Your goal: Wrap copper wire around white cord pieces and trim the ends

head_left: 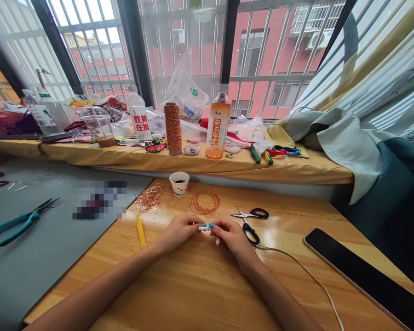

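Observation:
A small white piece, too small to name, sits between my two hands above the wooden table. My left hand pinches it between thumb and fingers, the blue thumbnail on top. At its right end, my right hand is closed too, with thumb and forefinger pressed together. Just beyond the hands lies a coil of thin copper-coloured wire. Scissors with black handles rest open to the right of my right hand. Yellow tweezers lie left of my left wrist.
A paper cup of dark liquid stands beside a heap of wire scraps. Teal pliers lie on the grey mat. At right are a phone and white cable. The sill holds a thread spool and bottles.

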`<state>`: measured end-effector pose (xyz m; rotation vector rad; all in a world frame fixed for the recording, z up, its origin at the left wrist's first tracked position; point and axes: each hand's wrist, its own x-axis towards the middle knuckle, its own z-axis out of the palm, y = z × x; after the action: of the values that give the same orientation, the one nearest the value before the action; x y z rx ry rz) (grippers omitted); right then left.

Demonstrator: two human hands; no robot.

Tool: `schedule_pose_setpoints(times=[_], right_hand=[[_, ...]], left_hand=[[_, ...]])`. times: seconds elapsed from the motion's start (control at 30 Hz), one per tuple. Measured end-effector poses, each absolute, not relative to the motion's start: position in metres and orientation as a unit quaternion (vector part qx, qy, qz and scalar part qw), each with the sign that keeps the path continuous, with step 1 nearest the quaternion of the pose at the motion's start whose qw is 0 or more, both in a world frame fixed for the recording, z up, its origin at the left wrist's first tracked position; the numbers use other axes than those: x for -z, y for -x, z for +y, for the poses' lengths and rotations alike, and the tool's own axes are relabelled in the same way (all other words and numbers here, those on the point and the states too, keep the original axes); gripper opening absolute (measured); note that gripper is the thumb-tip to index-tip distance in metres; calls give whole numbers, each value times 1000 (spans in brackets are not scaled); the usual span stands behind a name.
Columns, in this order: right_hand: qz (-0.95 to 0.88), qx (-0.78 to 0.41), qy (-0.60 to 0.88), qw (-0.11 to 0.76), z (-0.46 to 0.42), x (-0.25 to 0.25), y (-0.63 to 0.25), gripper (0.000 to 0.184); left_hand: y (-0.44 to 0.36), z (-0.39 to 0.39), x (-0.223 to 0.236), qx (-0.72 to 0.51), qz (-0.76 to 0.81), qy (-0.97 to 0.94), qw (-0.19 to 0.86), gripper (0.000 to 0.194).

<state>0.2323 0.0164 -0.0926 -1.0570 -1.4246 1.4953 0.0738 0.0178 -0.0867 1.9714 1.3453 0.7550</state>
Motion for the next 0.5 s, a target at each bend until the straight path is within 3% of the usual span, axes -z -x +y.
schedule_pose_setpoints(times=[0.13,0.27,0.37,0.5], right_hand=[[-667,-485,456,335,10,86,-232,16],[-686,-401,505,337,6,85,-229,16],[-648,-413,525,365,7,91,-227,17],[-572,-471,527,417,9,100,-224,18]], left_hand=[[-67,20,86,-242,483,-801,259,22],[-75,4,91,-243,461,-854,-12,24],[-81,-5,94,-233,391,-865,-210,19],[-85,-9,92,-240,342,-850,-322,15]])
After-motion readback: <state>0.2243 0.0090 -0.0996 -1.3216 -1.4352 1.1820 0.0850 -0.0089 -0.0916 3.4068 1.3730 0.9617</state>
